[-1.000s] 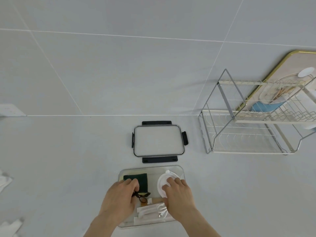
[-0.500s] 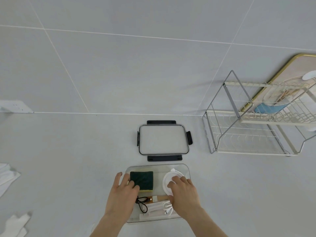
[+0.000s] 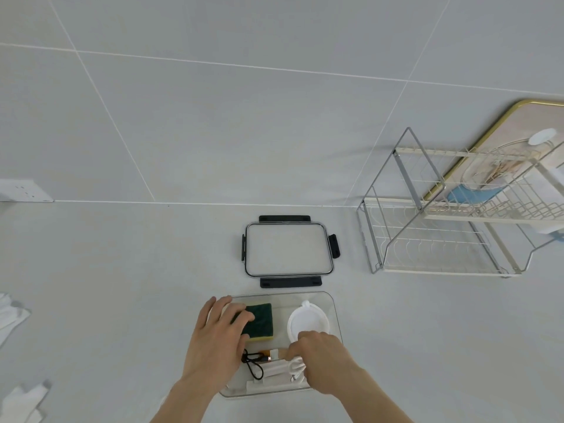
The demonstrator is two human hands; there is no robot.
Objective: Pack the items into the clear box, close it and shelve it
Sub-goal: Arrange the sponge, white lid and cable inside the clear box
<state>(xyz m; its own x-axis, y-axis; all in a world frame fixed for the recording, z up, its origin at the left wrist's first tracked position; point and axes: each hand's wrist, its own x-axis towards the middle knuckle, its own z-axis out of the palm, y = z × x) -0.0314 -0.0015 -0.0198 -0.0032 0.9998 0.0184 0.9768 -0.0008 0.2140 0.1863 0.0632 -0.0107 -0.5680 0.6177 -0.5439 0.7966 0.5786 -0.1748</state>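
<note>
The clear box [image 3: 335, 306] sits open on the counter close to me. Inside lie a green-and-yellow sponge [image 3: 261, 320], a white round disc [image 3: 308, 322], a black cable [image 3: 254, 366], a small brush [image 3: 271, 356] and white cable pieces [image 3: 274, 370]. My left hand [image 3: 215, 343] lies flat over the box's left side, fingers spread, fingertips on the sponge. My right hand [image 3: 325, 361] is over the box's near right corner, fingers curled onto the white cable. The clear lid [image 3: 288, 250] with black clasps lies flat just beyond the box.
A two-tier wire dish rack [image 3: 427, 239] stands at the right against the wall, with a gold-rimmed tray [image 3: 476, 154] leaning behind it. White cloths [image 3: 12, 319] lie at the left edge. A wall socket [image 3: 21, 190] is at far left.
My left hand slid from the black cable to the sponge's left side. My right hand drew back from the white disc to the white cable. The view tilted slightly.
</note>
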